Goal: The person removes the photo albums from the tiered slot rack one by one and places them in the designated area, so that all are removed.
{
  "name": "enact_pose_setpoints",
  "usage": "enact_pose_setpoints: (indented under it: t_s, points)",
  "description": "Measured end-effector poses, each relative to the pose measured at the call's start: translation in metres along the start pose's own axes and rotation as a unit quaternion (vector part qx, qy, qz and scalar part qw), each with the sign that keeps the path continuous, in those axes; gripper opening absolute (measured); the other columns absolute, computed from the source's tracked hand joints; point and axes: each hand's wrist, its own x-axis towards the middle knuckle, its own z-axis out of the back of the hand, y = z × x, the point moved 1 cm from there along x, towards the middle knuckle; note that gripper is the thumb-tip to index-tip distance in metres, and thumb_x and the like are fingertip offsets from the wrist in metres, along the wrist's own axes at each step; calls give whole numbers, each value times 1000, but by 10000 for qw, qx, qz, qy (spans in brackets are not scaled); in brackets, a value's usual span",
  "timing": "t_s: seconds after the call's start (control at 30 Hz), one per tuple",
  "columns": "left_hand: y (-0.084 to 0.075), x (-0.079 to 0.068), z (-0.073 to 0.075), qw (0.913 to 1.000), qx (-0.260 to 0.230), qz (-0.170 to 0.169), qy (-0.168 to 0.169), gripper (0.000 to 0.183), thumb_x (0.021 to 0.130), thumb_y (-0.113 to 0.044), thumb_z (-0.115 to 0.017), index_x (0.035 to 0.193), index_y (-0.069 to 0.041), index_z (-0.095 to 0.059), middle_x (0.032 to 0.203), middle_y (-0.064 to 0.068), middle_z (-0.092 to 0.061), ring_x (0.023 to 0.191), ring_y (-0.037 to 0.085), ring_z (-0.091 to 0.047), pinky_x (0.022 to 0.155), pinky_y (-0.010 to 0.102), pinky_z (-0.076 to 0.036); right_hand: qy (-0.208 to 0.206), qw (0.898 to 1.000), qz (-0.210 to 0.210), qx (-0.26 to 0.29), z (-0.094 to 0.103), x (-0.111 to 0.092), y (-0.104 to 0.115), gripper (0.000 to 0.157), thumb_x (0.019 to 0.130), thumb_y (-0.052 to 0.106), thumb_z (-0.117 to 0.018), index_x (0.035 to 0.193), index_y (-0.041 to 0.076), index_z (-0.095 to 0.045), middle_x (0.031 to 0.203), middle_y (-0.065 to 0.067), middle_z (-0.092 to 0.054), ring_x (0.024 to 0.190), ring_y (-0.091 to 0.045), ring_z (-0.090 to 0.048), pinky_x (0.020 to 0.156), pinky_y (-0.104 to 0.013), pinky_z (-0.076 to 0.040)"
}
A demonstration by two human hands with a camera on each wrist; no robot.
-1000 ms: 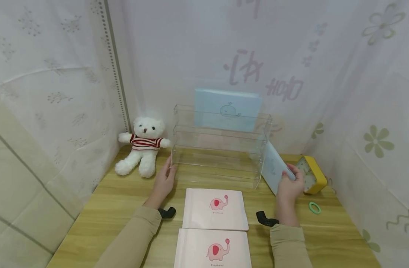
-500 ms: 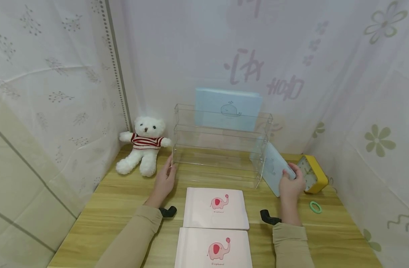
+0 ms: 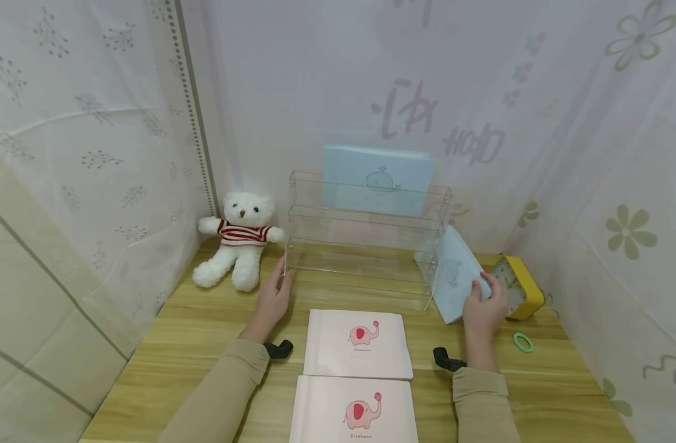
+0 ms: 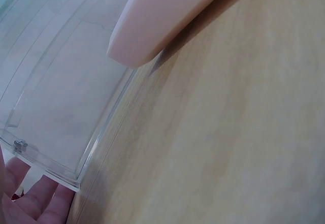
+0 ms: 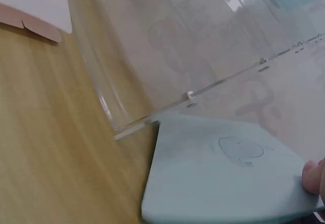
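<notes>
My right hand (image 3: 483, 307) pinches the right edge of a light-blue book (image 3: 458, 274) with a whale drawing, thumb on its cover. The book stands slanted beside the right end of a clear acrylic tiered rack (image 3: 360, 264). In the right wrist view, the blue book (image 5: 218, 168) reaches up to the rack's side panel. My left hand (image 3: 273, 299) rests against the rack's left side; in the left wrist view its fingers (image 4: 43, 196) lie along the outer panel. Another blue whale book (image 3: 377, 179) stands upright in the rack's top tier.
Two pink elephant books (image 3: 357, 344) lie flat before the rack, one nearer than the other. A white teddy bear (image 3: 240, 240) sits to the left. Right of my right hand are a yellow clock (image 3: 523, 289) and a green ring (image 3: 523, 343). Curtains hang behind the wooden table (image 3: 205, 320).
My right hand has shifted slightly to the right, and the blue book in it has turned so more of its cover faces me. My left hand stays at the rack's side.
</notes>
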Motion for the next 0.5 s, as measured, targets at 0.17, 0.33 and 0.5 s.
enact_pose_setpoints:
  t_s: [0.17,0.33,0.5]
  points:
    - [-2,-1,1,9992,-216,253,202,59,119,-28,-48,176,-26,-32,165,28,-52,142,52,-61,117,72,-49,187,9995,-193,-154,-3,-4,-14,31,107,13,-70,135,0,-72,145,-30,-61,143,-50,-52,123,-65,-38]
    - [3,0,0,10000,-89,-5,34,57,119,-31,-49,174,-26,-36,159,29,-58,135,51,-67,110,67,-55,296,9984,-456,-173,-7,-5,-25,31,108,14,-68,136,0,-71,146,-30,-58,146,-50,-50,128,-64,-35]
    - [1,1,0,9997,-134,131,125,59,119,-28,-49,176,-25,-33,164,28,-54,139,50,-64,115,67,-52,578,9945,-512,-710,-9,-3,-33,33,110,15,-64,138,0,-69,150,-33,-56,146,-55,-49,126,-67,-36]
